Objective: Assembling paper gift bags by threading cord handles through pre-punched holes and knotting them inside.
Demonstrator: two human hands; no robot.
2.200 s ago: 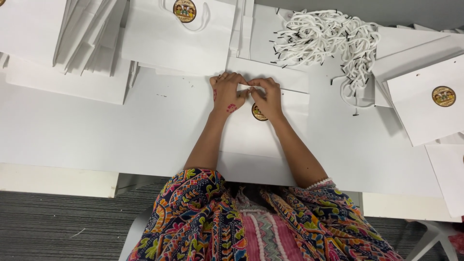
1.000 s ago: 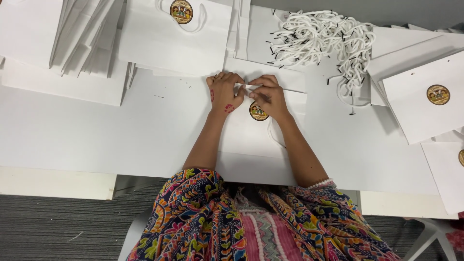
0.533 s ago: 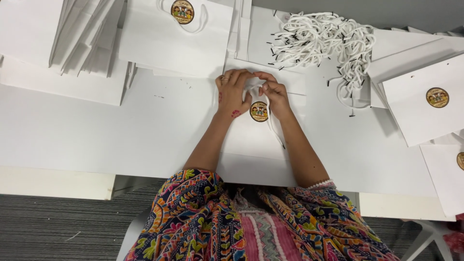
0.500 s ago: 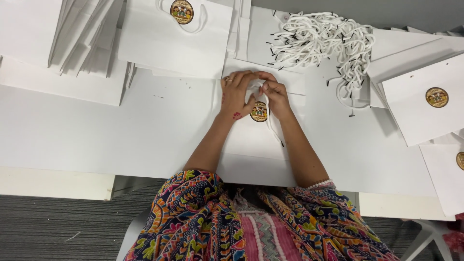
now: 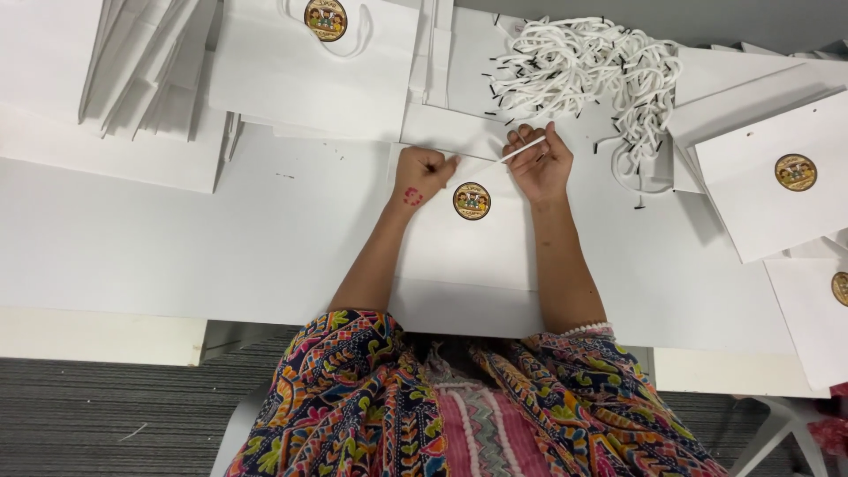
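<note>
Matt white paper bag [image 5: 468, 252] under both hands bears a glossy round sticker [image 5: 472, 200]; beyond the right hand [image 5: 541, 163], soft white cord handles [image 5: 583, 66] lie piled.

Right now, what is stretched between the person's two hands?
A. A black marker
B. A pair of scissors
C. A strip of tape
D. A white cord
D: a white cord runs taut from the left hand to the right hand, above the white bag with its round sticker; more such cords lie in a pile behind.

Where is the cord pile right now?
The cord pile lies at the top of the head view, right of centre, just beyond the right hand.
</note>
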